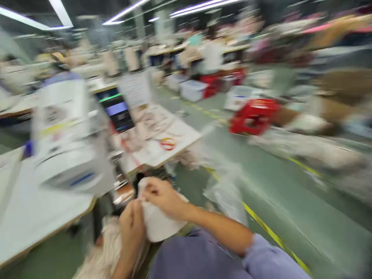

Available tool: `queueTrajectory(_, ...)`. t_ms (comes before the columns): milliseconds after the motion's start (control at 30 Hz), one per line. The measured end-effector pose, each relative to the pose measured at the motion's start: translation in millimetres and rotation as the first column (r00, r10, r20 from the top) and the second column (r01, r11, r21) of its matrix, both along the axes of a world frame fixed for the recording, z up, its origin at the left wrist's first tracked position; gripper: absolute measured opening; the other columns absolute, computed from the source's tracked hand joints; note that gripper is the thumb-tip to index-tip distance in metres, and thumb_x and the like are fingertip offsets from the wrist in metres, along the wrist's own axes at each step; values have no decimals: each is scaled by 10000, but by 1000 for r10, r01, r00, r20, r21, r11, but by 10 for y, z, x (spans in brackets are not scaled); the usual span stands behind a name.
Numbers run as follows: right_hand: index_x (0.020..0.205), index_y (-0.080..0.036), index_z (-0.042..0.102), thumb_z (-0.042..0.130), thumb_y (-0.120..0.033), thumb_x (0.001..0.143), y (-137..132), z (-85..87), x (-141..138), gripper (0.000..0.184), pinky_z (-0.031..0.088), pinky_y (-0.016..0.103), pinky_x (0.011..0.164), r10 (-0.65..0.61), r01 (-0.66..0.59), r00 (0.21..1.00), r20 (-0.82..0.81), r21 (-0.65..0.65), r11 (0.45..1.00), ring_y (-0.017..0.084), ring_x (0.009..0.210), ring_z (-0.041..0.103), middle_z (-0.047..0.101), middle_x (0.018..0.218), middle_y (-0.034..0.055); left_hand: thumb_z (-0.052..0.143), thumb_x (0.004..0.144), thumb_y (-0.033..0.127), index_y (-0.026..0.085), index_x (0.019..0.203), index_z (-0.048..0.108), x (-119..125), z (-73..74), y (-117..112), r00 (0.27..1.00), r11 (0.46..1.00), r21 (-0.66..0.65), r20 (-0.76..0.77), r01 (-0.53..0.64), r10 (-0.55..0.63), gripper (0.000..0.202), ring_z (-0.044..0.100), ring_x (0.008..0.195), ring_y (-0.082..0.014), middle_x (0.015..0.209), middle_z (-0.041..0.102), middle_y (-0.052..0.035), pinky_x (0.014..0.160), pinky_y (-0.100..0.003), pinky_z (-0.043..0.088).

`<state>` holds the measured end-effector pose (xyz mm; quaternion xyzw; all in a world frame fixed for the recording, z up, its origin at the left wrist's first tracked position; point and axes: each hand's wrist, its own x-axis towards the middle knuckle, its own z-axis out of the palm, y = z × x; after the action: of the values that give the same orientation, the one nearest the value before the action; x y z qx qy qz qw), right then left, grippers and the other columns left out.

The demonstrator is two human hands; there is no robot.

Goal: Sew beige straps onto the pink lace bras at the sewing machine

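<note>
A piece of white fabric (159,223) hangs between my two hands, just above my lap. My right hand (162,195) pinches its upper edge with the fingers bent together. Close beside it, my left hand (133,221) has its fingers closed at the left edge of the same fabric. Their fingertips almost meet near the top of the cloth, and blur hides the exact grip. Cream gathered cloth (107,244) lies below and left of my left hand. Just beyond my hands is the metal end of the sewing machine (123,190).
The white machine head (69,155) stands on a table at left. On the table (186,135) ahead are red-and-yellow scissors (167,144), fabric pieces and a dark screen panel (117,110). A clear plastic bag (226,193) and a red crate (254,116) are on the floor at right.
</note>
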<state>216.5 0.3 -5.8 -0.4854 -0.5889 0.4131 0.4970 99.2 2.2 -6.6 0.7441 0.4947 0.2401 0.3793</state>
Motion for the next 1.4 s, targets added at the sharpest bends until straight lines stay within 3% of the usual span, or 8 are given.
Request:
queueTrajectory(100,962,-195,607,626,-371,913,254,-98,-243,184,409,224,580,155,-155,988,-14,-18,988,112,617,567,612,688,-44,374,1034,440,178,781,589,-620,-128,-214,922,920,67,43,-387,384,423,554,640,-146,693,582,0,591,-270,448)
queueTrajectory(200,944,-195,586,606,-414,905,450,-168,-236,223,323,236,521,178,-176,983,36,-45,983,102,520,437,512,585,-67,470,991,422,202,997,635,-791,-212,-277,871,867,97,123,-488,477,276,583,628,-156,712,650,7,579,-260,429)
queueTrajectory(400,931,-203,560,584,-403,894,832,-362,-266,205,309,252,545,222,-220,967,124,-34,975,117,538,420,489,575,-69,461,1005,349,252,1163,695,-847,-301,-141,925,894,260,-12,-364,380,298,713,962,-224,1131,755,-57,819,-308,494)
queueTrajectory(533,919,-205,573,564,-378,872,1054,-358,-351,180,337,251,560,280,-279,950,140,-27,960,132,558,458,495,582,-61,430,1019,346,221,1209,709,-919,-312,-51,895,868,400,-203,-295,398,361,725,821,-227,1015,784,-76,703,-303,465)
queueTrajectory(700,951,-214,607,546,-318,865,1197,-247,-396,148,416,284,648,301,-310,925,232,1,951,162,589,505,534,568,-58,438,1020,333,240,1186,732,-961,-290,31,817,772,590,-308,-239,488,350,688,662,-182,828,784,-25,573,-290,373)
queueTrajectory(933,837,-241,510,517,-276,858,1295,-247,-438,42,458,336,729,308,-331,906,291,31,943,160,566,460,494,575,-63,410,1040,342,226,1142,742,-945,-237,89,779,775,601,-385,-196,495,366,630,563,-163,713,750,-1,522,-306,314)
queueTrajectory(1133,745,-245,396,508,-287,855,1285,-202,-443,162,422,322,667,310,-326,909,280,12,945,151,550,424,447,554,-65,391,1048,344,205,1101,742,-961,-227,100,788,773,613,-390,-164,477,381,604,528,-161,632,706,0,517,-307,301)
queueTrajectory(1400,743,-245,422,533,-283,867,1272,-150,-422,170,378,291,605,318,-322,912,261,-26,946,150,554,432,465,543,-60,397,1047,344,194,1068,750,-959,-251,112,784,762,631,-397,-143,476,384,614,531,-161,696,745,-18,519,-316,300)
